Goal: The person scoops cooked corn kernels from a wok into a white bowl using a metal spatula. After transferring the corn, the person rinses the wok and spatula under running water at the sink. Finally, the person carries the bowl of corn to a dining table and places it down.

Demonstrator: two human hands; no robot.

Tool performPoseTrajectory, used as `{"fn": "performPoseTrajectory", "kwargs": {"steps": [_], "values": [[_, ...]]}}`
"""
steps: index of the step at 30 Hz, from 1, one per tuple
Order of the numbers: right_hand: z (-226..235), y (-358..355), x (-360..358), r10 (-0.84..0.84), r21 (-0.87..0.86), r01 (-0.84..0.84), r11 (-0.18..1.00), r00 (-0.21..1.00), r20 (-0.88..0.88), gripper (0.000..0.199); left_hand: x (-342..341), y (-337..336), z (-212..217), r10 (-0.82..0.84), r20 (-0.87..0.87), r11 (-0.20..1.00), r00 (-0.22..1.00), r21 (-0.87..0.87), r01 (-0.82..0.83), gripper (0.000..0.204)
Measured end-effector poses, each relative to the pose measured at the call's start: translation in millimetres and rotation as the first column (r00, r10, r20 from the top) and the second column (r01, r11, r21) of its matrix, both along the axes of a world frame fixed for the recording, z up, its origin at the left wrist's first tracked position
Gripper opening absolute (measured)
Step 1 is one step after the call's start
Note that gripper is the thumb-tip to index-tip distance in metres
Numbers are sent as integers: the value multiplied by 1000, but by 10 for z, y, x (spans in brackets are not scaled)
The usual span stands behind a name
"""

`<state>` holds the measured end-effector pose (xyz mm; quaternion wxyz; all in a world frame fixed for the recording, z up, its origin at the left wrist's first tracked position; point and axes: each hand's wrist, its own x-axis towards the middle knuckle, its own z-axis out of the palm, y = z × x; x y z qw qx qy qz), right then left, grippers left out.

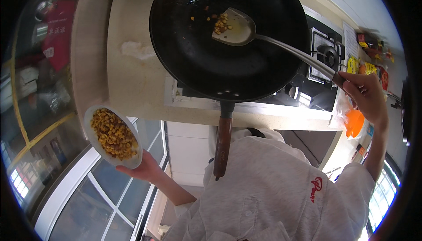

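My left hand (140,167) grips the rim of a white plate (91,141), out to the left of the counter. Heaped on it is a fried mix of yellow corn kernels (115,133) and brown bits. With my right hand (364,92) I hold the handle end of a metal wok spatula (246,30). Its blade rests in or just over the black wok (246,76), carrying a small clump of kernels and a little oil. A few loose kernels lie on the wok's surface beside the blade. The wok's wooden handle (223,146) points toward my body.
A gas stove (314,89) with a burner lies under and right of the wok. Seasoning packets (368,68) and an orange item (354,123) stand along the right side. The beige counter (132,72) runs left of the wok, beside a glass-fronted cabinet (44,96). A glass door (99,197) is at lower left.
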<state>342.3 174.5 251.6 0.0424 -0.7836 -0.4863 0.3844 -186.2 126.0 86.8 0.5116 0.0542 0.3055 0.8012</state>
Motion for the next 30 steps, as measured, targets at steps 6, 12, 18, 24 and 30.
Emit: {"fn": "performPoseTrajectory", "kwargs": {"steps": [6,12,18,24,30], "values": [[-121,21,-194,35,43,-31,999,996,-87,23,113,54,82,7,-27,1000,1000,-16,-8,58],[-281,29,-441,24,112,-11,994,993,-112,23,154,45,174,3,-57,999,998,-49,-6,58],[-329,-184,-682,-14,200,61,978,974,-225,24,214,15,275,-34,-21,999,999,-34,33,57],[-352,-245,-861,-49,257,136,957,946,-319,24,240,8,298,-136,-2,989,991,50,136,55],[-399,-229,-955,-40,319,172,932,923,-382,24,428,80,438,-58,-94,998,994,-13,58,54]]}}
